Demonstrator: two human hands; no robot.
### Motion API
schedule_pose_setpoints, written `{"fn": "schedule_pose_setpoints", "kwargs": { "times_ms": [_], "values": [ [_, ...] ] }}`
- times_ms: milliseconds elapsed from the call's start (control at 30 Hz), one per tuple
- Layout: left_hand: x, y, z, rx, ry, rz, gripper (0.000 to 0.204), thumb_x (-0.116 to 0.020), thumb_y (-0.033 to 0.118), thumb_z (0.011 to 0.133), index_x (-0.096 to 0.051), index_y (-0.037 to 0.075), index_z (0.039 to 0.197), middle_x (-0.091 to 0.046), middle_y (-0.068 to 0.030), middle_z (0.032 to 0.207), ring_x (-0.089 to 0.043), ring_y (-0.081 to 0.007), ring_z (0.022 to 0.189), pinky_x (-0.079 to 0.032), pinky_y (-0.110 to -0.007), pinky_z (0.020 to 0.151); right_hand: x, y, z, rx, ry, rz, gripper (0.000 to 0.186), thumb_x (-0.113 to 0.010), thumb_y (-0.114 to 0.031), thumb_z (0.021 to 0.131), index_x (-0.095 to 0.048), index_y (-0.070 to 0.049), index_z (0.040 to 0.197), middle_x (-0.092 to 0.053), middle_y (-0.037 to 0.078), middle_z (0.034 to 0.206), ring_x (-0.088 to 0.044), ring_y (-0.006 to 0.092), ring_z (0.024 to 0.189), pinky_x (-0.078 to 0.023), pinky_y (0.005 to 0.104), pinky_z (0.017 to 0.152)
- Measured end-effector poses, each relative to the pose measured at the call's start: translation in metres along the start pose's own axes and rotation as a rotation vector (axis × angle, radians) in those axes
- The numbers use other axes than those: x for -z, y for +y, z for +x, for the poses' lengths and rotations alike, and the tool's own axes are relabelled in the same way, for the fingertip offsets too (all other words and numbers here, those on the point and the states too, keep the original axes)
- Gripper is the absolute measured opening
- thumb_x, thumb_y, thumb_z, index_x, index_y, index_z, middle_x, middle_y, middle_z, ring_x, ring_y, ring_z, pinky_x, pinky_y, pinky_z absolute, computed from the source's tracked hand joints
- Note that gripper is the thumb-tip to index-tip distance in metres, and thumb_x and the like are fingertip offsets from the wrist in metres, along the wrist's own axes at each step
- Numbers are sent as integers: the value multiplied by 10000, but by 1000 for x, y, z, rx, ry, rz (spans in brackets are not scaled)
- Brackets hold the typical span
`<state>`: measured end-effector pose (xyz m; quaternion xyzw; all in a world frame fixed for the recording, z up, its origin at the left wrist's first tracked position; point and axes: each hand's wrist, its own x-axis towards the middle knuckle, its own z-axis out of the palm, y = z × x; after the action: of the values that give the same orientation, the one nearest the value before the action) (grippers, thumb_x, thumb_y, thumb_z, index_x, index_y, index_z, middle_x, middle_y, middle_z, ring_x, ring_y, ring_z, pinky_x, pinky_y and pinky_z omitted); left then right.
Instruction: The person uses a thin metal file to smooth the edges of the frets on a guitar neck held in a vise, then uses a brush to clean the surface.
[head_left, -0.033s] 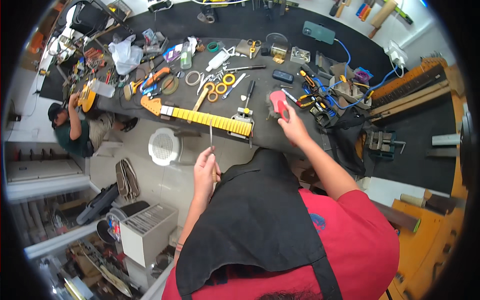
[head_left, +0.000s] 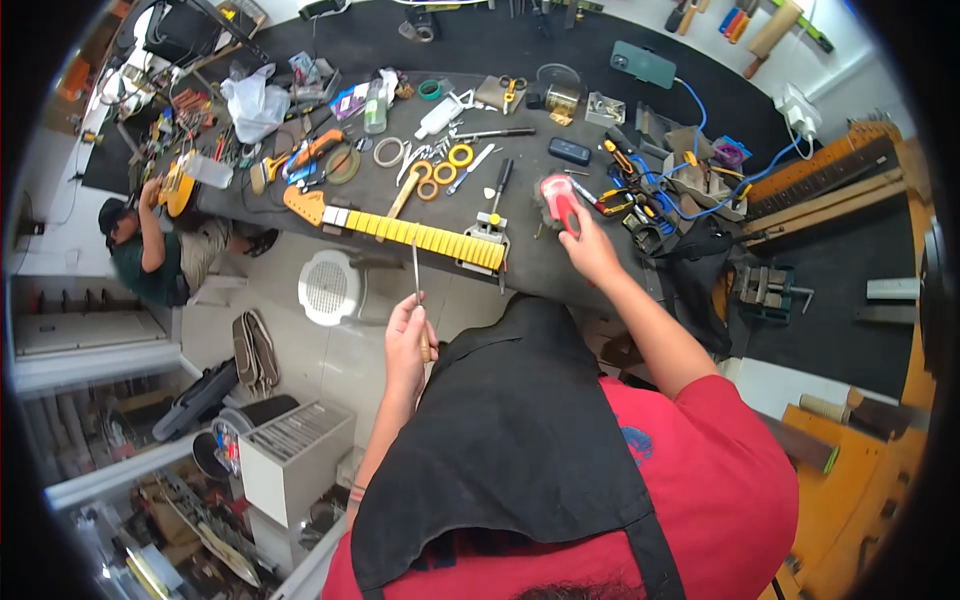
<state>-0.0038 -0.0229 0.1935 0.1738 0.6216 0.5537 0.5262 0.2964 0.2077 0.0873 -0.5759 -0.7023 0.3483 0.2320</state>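
Note:
A guitar neck point(head_left: 425, 238) lies along the front edge of the bench, its fretboard masked with yellow tape and its orange headstock to the left. A metal support with a yellow knob point(head_left: 488, 230) stands at the neck's right end. My left hand point(head_left: 407, 345) is closed on the wooden handle of a slim file point(head_left: 417, 272), whose tip points up at the middle of the fretboard. Whether the tip touches it I cannot tell. To the right of the neck, my right hand point(head_left: 592, 252) grips a red brush point(head_left: 560, 198) with greyish bristles, held over the bench top.
Behind the neck lie tape rolls point(head_left: 460, 155), a hammer point(head_left: 403, 195) and loose small tools. Pliers and cutters point(head_left: 640, 205) crowd the right, near a blue cable point(head_left: 703, 130). A white stool point(head_left: 330, 287) stands below the bench. Another person point(head_left: 150, 250) sits at far left.
My left hand and the file have shifted very slightly left along the fretboard. The brush in my right hand stays nearly in place.

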Motion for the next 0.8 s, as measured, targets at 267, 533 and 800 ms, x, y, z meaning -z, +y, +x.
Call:
{"fn": "schedule_pose_setpoints", "kwargs": {
  "times_ms": [267, 533, 800],
  "values": [
    [-17, -29, -14, 45, 16, -93, 359, -517, 280, 1164, -486, 78, 1459, -530, -16, 719, -457, -87, 499, -388, -235, 452, -20, -23, 40, 424, 170, -396, 474, -779, -109, 883, -656, -133, 1340, -605, 134, 1355, -600, 343, 1280, -463, 492, 1096],
    [-30, -39, -9, 143, 25, 116, 326, -563, 258, 1143, -569, 75, 1412, -572, -7, 714, -465, -55, 497, -381, -218, 440, -108, -14, -7, -139, -458, 102, 302, -655, -324, 1045, -715, -43, 1137, -787, 209, 1054, -752, 394, 1030, -571, 505, 894],
    [-21, -66, 17, 169, -99, 216, 420, -565, 205, 1148, -498, 68, 1540, -556, 18, 718, -433, -43, 502, -360, -217, 459, -157, 11, -8, -247, -460, 353, 356, -632, -371, 1081, -653, -17, 1046, -729, 189, 842, -735, 313, 730, -546, 471, 717]
  ]
}}
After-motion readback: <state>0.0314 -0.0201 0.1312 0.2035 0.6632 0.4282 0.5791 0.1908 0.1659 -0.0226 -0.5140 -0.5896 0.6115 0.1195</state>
